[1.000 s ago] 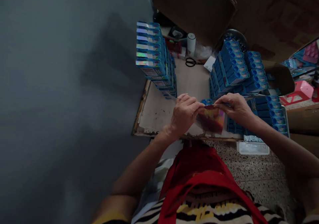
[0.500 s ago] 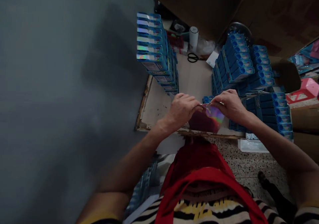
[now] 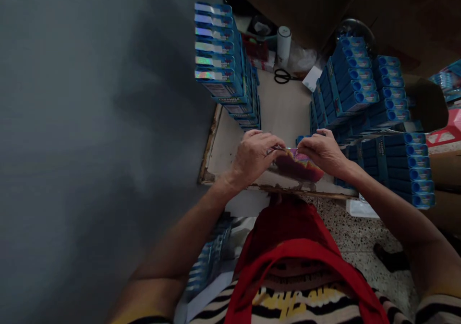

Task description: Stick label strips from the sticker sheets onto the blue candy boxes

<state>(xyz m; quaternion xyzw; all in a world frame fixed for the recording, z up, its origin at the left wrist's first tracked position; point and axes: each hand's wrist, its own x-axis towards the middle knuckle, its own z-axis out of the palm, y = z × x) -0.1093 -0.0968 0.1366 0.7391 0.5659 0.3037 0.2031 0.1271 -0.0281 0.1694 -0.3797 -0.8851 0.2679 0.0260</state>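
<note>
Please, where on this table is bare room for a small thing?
The table has a bare strip between the left box stack and right box stacks, before the scissors, and a patch at the near left corner, beside the left hand. The back, around the white can, and the right side are crowded.

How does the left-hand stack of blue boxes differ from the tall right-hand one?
The left stack shows flat end flaps with shiny strips, while the right stack shows ends with round, hole-like marks. The left stack stands by the table's side edge; the right stack stands farther in, beside a white card. Both are blue boxes piled in layers.
</note>
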